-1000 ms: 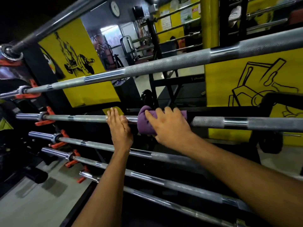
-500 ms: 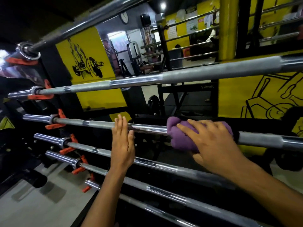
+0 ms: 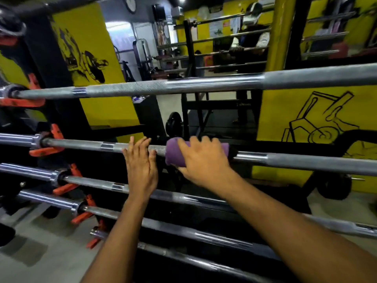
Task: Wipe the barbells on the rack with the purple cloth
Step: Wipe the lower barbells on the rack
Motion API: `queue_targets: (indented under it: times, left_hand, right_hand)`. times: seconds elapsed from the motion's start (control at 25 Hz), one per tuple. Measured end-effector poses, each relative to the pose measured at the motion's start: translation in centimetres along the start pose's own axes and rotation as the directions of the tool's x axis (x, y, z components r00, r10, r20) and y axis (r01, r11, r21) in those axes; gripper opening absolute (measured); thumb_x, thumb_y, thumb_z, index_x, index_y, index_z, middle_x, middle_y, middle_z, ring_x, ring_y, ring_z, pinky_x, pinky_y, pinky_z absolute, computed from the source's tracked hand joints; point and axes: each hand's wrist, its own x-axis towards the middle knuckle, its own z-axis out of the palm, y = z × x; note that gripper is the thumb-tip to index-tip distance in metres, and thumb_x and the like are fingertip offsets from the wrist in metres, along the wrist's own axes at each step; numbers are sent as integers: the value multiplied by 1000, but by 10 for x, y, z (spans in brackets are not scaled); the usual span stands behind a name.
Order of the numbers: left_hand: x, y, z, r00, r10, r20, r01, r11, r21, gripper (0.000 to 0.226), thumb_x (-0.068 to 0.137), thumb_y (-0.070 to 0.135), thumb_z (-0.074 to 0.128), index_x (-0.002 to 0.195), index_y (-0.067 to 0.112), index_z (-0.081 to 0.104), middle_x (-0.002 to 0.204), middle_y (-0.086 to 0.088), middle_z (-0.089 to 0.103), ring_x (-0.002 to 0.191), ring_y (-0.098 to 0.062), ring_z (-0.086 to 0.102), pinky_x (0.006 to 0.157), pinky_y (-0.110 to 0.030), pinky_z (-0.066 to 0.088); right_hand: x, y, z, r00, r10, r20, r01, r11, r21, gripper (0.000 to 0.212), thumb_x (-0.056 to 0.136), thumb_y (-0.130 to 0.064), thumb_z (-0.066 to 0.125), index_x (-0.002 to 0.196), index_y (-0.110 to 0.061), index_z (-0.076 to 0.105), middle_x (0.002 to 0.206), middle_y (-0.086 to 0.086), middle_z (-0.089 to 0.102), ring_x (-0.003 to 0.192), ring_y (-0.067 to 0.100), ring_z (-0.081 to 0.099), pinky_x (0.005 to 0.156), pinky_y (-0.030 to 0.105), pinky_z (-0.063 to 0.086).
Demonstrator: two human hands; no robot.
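The right hand (image 3: 204,160) grips the purple cloth (image 3: 173,152), wrapped around the middle barbell (image 3: 295,160) on the rack; compared with half a second ago, it has slid left, nearer the left hand (image 3: 140,166), whose straight fingers rest on the same bar.

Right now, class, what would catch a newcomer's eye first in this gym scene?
The purple cloth, wrapped around the middle barbell and gripped by the right hand, stands out at centre. Beside it, the left hand rests flat-fingered on the same bar. Behind, yellow walls bear black drawings.
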Motion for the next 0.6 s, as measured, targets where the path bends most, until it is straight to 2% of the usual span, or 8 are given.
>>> queue_targets:
  times: [0.12,0.24,0.32,0.44,0.6]
  left_hand:
    - [-2,-7,-5,998,50,27,-50,999,-2,49,105,44,20,135,19,50,149,-4,45,153,-20,14,125,-47,1]
    - [-3,-9,-9,996,89,31,-89,996,-15,45,106,39,23,136,19,49,149,-2,44,153,-19,14,125,-49,3]
    - [-3,-11,-7,995,98,15,-97,995,-24,43,105,35,27,138,18,49,149,-2,43,152,-19,14,124,-51,5]
    - [-3,-12,-1,996,88,-18,-89,994,-58,41,105,32,29,137,16,49,147,-3,44,152,-19,15,124,-53,5]
    - [-1,-21,-2,990,139,-26,-140,989,-51,43,104,34,30,136,14,52,143,-6,48,150,-22,23,123,-53,7]
  right_hand:
    - [-10,11,4,999,3,-47,-4,1000,-19,75,83,-64,55,146,-27,42,121,10,60,102,34,57,86,45,43]
    - [-52,57,4,977,119,-178,-130,990,-54,69,73,-63,47,129,-25,59,104,9,67,87,35,60,76,44,48]
    - [-70,69,4,944,213,-253,-226,974,-22,59,78,-63,50,118,-21,63,98,10,68,83,35,60,74,45,45]
    - [-48,38,8,916,316,-246,-336,941,-42,55,80,-66,52,111,-22,64,98,8,67,86,33,58,77,44,36]
    - [-3,-23,20,956,210,-204,-224,973,-47,69,74,-63,37,128,-28,60,106,7,66,92,34,57,81,46,37]
